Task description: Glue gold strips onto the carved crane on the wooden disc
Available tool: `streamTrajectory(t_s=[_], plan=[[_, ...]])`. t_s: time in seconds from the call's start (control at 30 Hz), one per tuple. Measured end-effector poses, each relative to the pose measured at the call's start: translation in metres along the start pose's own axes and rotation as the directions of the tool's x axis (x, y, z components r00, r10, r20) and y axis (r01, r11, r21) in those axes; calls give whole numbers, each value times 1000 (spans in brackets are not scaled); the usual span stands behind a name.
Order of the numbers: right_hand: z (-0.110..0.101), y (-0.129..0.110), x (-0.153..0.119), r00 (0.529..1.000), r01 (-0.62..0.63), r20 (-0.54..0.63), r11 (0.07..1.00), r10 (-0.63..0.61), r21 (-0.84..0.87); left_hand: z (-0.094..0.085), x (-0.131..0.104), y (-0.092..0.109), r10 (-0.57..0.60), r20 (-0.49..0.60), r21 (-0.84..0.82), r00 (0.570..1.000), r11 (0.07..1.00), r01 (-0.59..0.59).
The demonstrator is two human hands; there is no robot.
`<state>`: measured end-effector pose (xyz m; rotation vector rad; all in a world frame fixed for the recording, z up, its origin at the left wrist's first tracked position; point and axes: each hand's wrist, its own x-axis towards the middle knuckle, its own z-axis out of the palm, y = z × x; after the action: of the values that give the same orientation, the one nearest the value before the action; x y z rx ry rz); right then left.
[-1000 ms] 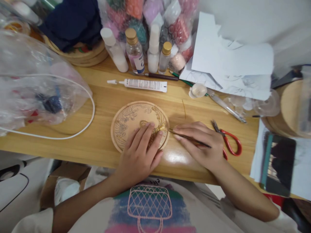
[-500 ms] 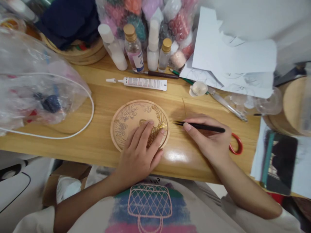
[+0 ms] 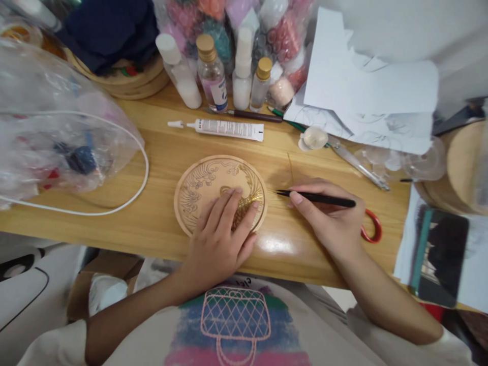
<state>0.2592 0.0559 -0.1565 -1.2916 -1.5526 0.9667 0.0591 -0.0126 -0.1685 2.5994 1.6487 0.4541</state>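
On the worktop (image 3: 160, 208), the left hand (image 3: 216, 245) lies flat, gripping nothing, on a wooden disc (image 3: 210, 185), gold linework (image 3: 254, 196) filling three o'clock, nine-to-eleven outlines (image 3: 191, 195) bare; the right hand (image 3: 331, 218) pinches black tweezers (image 3: 318, 197) at its three o'clock.

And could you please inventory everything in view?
plaque: 1, tan, under left hand
tweezers: 1, black, in right hand
loose strand: 1, gold, beyond tweezers
looped handle: 1, red, right
tube: 1, white, beyond plaque
bottles: 4, white or clear, back
wrapped bundle: 1, multicoloured, back
cloth: 1, navy, back left
plastic bag: 1, clear, left
cable: 1, white, left
papers: several, white, right
phone: 1, dark, right
table: 1, yellow-brown, central
left hand: 1, on plaque
right hand: 1, holding tweezers
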Motion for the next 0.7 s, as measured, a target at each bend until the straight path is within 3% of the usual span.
streamTrajectory(t_s=[0.7], plan=[[-1,-3,0,997,-62,37,998,61,27,-1,0,-1,14,-20,-12,1000,1000,-15]])
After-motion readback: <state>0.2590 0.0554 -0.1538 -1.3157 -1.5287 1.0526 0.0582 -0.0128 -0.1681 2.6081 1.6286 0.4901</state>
